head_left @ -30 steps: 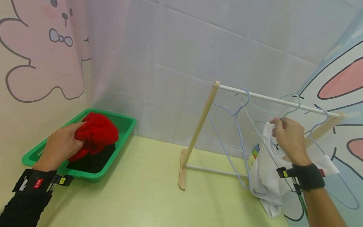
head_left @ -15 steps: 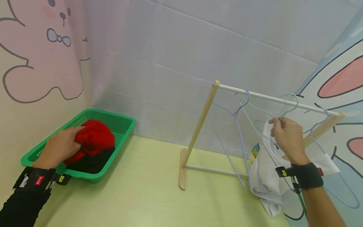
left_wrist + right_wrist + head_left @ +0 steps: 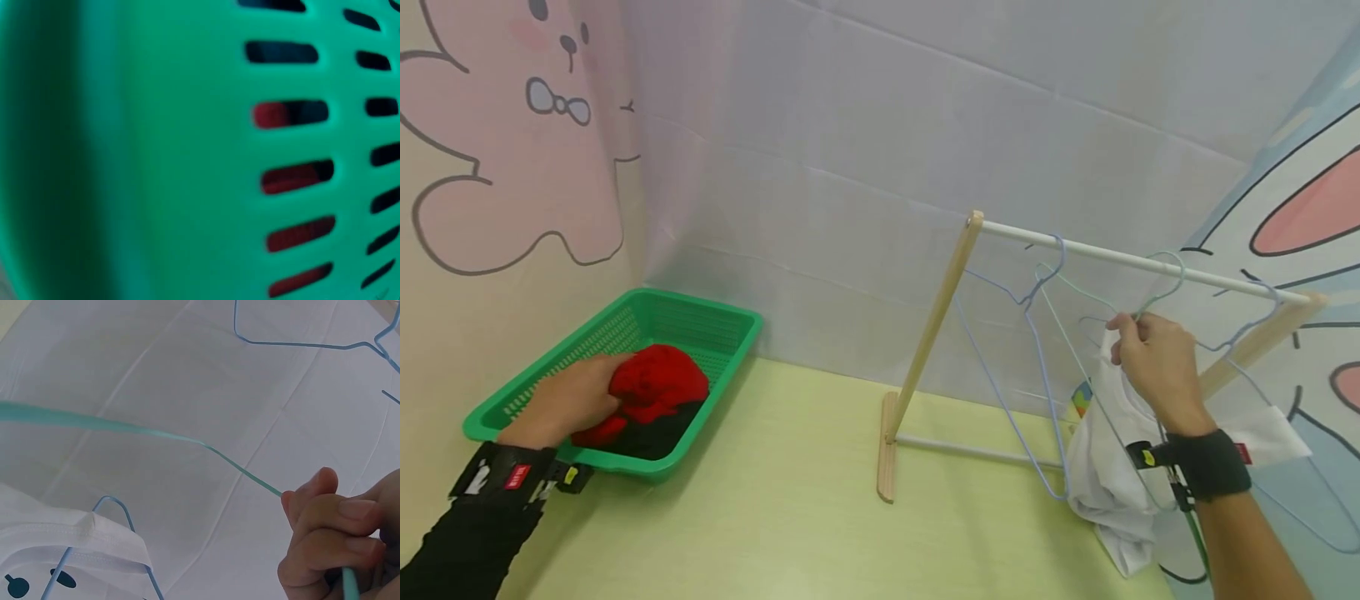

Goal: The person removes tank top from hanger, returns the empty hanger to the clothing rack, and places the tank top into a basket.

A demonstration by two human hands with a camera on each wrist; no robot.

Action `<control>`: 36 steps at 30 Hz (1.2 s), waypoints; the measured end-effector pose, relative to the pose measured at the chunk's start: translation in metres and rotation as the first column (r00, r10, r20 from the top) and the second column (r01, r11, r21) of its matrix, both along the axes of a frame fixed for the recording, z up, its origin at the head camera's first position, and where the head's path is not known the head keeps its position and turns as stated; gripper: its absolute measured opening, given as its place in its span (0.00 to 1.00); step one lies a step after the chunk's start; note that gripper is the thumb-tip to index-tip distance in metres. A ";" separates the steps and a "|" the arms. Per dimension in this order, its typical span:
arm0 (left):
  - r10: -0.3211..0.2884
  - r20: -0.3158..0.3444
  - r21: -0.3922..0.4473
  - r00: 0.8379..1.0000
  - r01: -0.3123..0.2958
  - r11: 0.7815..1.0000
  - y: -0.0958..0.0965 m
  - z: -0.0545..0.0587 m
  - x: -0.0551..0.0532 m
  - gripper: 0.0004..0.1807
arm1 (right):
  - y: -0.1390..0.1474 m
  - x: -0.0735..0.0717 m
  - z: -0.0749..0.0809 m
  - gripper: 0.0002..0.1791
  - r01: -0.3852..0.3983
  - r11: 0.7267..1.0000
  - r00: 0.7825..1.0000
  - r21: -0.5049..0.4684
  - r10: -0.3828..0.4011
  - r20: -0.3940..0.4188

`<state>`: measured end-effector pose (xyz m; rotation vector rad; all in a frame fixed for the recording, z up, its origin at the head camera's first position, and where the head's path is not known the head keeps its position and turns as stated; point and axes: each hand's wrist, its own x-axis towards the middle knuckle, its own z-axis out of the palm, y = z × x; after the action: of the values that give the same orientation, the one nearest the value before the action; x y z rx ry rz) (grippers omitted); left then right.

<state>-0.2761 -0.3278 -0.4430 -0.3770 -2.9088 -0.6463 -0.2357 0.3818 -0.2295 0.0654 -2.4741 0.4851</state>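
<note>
Left hand grips the red cloth, inside the basket at nine o'clock. Right hand, below the rail at three o'clock, pinches the green hanger. Recommended: hold the hanger steady; separate red from dark cloth beneath.

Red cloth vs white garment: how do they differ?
Colour: the red cloth shows only red; the white garment is white with a small red tag.
Pose: the red cloth is bunched up; the white garment drapes downward.
Place: the red cloth is in the green basket; the white garment is below the rack bar.
Shared: both are creased fabric.
</note>
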 end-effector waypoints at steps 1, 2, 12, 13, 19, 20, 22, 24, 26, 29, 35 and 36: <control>0.002 0.002 -0.004 1.000 -0.002 1.000 0.000 -0.001 0.000 0.24 | 0.000 0.000 0.000 0.24 -0.005 1.000 1.000 -0.001 0.005 -0.003; 0.004 0.003 -0.007 1.000 -0.004 1.000 0.000 -0.001 0.000 0.23 | 0.000 0.000 -0.001 0.24 -0.009 1.000 1.000 -0.002 0.009 -0.005; 0.026 0.012 -0.018 1.000 -0.026 0.999 0.002 -0.001 0.003 0.24 | 0.001 0.000 -0.007 0.23 -0.017 1.000 1.000 -0.005 0.017 0.022; 0.028 0.014 -0.018 1.000 -0.028 0.999 0.002 -0.001 0.003 0.24 | 0.001 0.000 -0.007 0.23 -0.017 1.000 1.000 -0.004 0.017 0.019; 0.029 0.011 -0.026 1.000 -0.028 0.999 0.001 -0.003 0.004 0.25 | 0.000 -0.002 -0.006 0.23 -0.015 1.000 1.000 -0.008 0.015 0.018; 0.027 0.007 -0.028 1.000 -0.026 0.999 0.001 -0.004 0.004 0.26 | -0.001 -0.001 -0.006 0.23 -0.011 1.000 1.000 -0.010 0.011 0.019; 0.024 0.010 -0.024 1.000 -0.024 0.999 0.001 -0.005 0.003 0.26 | -0.001 0.000 -0.006 0.23 0.000 1.000 1.000 -0.013 0.000 0.025; 0.018 0.013 -0.023 1.000 -0.018 1.000 0.000 -0.006 0.002 0.26 | -0.002 0.000 -0.007 0.23 0.013 1.000 0.999 -0.012 -0.012 0.035; 0.015 0.017 -0.022 1.000 -0.014 1.000 -0.001 -0.008 0.002 0.25 | -0.002 0.001 -0.008 0.22 0.026 1.000 0.999 -0.010 -0.025 0.048; 0.019 0.027 -0.030 0.999 -0.018 0.999 -0.003 -0.009 0.003 0.25 | -0.002 0.001 -0.009 0.22 0.033 0.999 0.997 -0.004 -0.033 0.070; 0.054 0.031 -0.054 0.998 -0.052 0.997 -0.004 -0.010 0.007 0.34 | -0.001 0.003 -0.010 0.24 0.029 1.000 0.996 0.006 -0.030 0.085; 0.057 0.022 -0.053 0.998 -0.056 0.997 -0.004 -0.009 0.008 0.35 | -0.001 0.004 -0.010 0.24 0.029 1.000 0.996 0.010 -0.030 0.085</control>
<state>-0.2683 -0.3317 -0.4525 -0.2933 -2.9519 -0.5706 -0.2320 0.3810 -0.2394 0.0121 -2.5571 0.4739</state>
